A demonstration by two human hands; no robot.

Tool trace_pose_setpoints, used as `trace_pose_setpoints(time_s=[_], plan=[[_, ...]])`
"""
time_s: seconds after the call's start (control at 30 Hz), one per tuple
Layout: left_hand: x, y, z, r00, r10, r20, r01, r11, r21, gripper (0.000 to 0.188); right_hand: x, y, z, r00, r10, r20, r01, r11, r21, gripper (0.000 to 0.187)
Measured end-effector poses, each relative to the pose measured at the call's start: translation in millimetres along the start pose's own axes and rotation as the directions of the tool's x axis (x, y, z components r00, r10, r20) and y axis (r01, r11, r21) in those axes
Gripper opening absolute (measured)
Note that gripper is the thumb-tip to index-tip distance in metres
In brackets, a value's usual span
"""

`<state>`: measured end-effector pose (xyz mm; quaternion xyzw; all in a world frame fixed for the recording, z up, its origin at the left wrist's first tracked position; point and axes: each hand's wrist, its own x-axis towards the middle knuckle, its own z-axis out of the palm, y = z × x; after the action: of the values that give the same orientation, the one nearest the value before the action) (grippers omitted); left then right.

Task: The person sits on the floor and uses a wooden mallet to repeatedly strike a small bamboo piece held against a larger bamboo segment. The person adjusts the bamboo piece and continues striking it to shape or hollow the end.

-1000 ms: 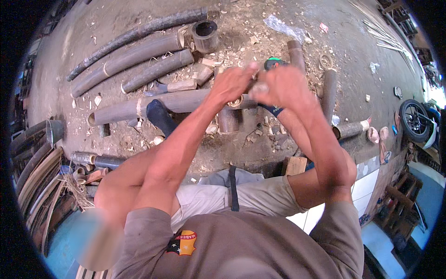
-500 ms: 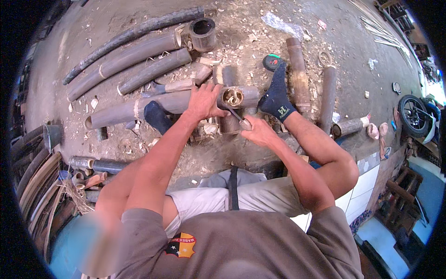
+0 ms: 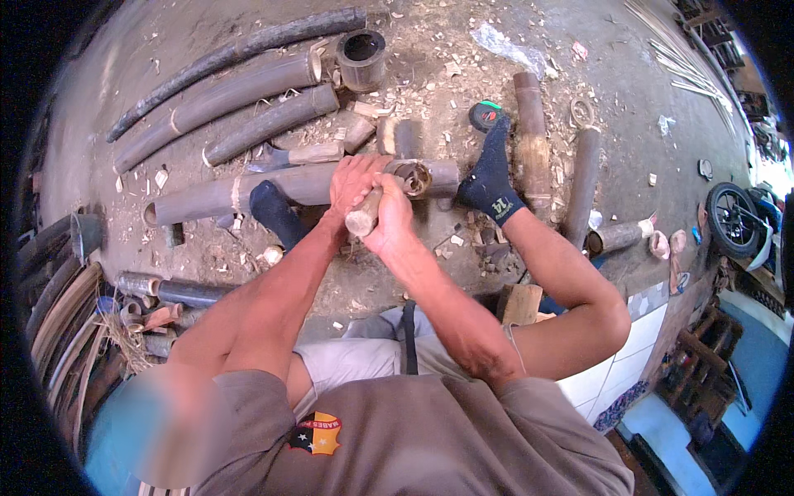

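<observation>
A long bamboo pole (image 3: 289,186) lies crosswise before me, with a round hole (image 3: 420,177) cut into its upper side near the right end. Just left of that hole, my left hand (image 3: 354,183) is wrapped over the pole. My right hand (image 3: 392,217) grips a knife by its thick wooden handle (image 3: 364,217), the butt pointing back toward me. The knife's blade is hidden behind my right hand, at the hole's near left edge. Both hands are close together and seem to touch. My dark-socked left foot (image 3: 275,213) presses against the pole; my right foot (image 3: 490,180) is beside its right end.
Several bamboo lengths (image 3: 219,91) lie at the far left, near an upright bamboo ring (image 3: 361,62). A tape measure (image 3: 486,116) rests by my right foot, with more bamboo pieces (image 3: 531,140) beyond. Wood chips litter the floor. A wooden block (image 3: 519,304) stands near my right knee.
My right hand has moved left and turned, bringing the knife's handle close to my left wrist. The pole has rolled slightly, tilting the hole. My left hand has shifted slightly left.
</observation>
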<state>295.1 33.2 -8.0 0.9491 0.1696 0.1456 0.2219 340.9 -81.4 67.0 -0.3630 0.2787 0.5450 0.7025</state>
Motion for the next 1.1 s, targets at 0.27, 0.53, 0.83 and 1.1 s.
trace_pose_setpoints(time_s=[0.27, 0.53, 0.83, 1.1], plan=[[7, 36, -32, 0.981, -0.066, 0.182, 0.049, 0.995, 0.092, 0.089, -43, -63, -79, 0.963, -0.167, 0.211, 0.19, -0.133, -0.973, 0.026], [-5, 19, -15, 0.998, 0.008, 0.059, -0.016, 0.991, 0.132, 0.065, -38, -8, -2, 0.995, -0.083, -0.064, 0.053, 0.928, -0.368, 0.02], [8, 33, -28, 0.966, -0.106, 0.235, 0.05, 0.971, 0.232, 0.071, -69, -48, -39, 1.0, -0.014, -0.002, 0.012, 0.938, -0.345, 0.029], [1, 52, -38, 0.928, -0.175, 0.328, 0.128, 0.979, 0.158, 0.088, -145, -73, -120, 0.933, -0.326, 0.154, 0.229, 0.205, -0.952, 0.057]])
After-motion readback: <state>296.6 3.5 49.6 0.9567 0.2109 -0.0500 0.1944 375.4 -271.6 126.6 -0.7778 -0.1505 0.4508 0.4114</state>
